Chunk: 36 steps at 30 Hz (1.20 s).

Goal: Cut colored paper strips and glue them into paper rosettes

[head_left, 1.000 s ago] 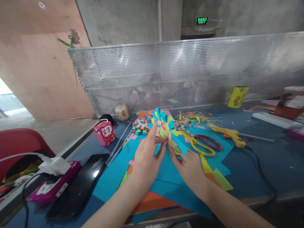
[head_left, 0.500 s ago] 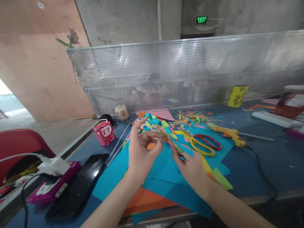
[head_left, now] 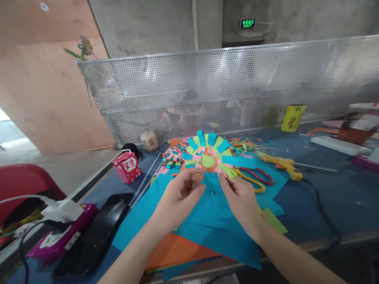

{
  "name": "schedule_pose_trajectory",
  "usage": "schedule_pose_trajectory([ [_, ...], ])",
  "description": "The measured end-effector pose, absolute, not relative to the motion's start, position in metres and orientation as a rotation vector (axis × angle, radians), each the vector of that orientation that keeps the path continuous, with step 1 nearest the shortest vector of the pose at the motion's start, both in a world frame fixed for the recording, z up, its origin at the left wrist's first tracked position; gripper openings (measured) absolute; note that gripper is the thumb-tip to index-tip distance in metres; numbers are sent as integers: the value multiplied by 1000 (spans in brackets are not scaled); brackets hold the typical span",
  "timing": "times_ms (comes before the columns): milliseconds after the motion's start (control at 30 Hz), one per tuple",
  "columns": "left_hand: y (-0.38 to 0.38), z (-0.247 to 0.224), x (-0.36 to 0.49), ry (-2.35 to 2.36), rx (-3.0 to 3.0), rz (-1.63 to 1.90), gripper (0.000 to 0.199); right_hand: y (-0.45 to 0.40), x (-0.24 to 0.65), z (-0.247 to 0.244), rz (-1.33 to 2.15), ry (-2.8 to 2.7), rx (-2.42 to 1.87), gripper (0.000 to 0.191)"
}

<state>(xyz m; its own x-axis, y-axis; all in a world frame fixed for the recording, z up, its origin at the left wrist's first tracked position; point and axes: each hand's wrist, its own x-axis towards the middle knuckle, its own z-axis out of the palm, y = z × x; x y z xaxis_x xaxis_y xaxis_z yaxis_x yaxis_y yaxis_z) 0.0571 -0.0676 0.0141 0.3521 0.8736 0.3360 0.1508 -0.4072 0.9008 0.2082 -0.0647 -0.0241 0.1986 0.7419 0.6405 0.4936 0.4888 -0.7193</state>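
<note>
A paper flower with a lime green centre and pink, orange, green and blue strips faces me above the blue sheets. My right hand pinches its lower right edge between thumb and fingers. Just below the flower on the left is my left hand, its fingers curled and its thumb apart from the index finger, with nothing seen between them. Behind the flower, to the left, lie small multicoloured paper pieces. Red and yellow scissors rest on the paper to the right, their blades hidden by the flower.
A yellow glue gun with a cord lies at the right. On the left are a pink drink carton, clear glue sticks, a black phone and a purple power strip. A perforated metal screen borders the table's back.
The paper flower has turned from nearly edge-on to facing me, in my right hand. My left hand has moved down slightly, and its thumb and index finger have parted.
</note>
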Motion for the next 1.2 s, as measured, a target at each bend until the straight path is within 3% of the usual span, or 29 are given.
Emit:
schedule_pose_trajectory([
  [200,-66,4,55,1261,2659,1358,25,-66,209,-21,305,-1383,-1157,38],
  [467,-61,1,72,1155,2691,1602,58,-69,206,-22,321,-1453,-1049,24],
  [800,-61,-4,76,1069,2724,1797,62,-70,204,-27,195,-1553,-986,22],
  [1200,-66,-3,82,1094,2988,1694,61,-72,203,-30,220,-1568,-959,23],
])
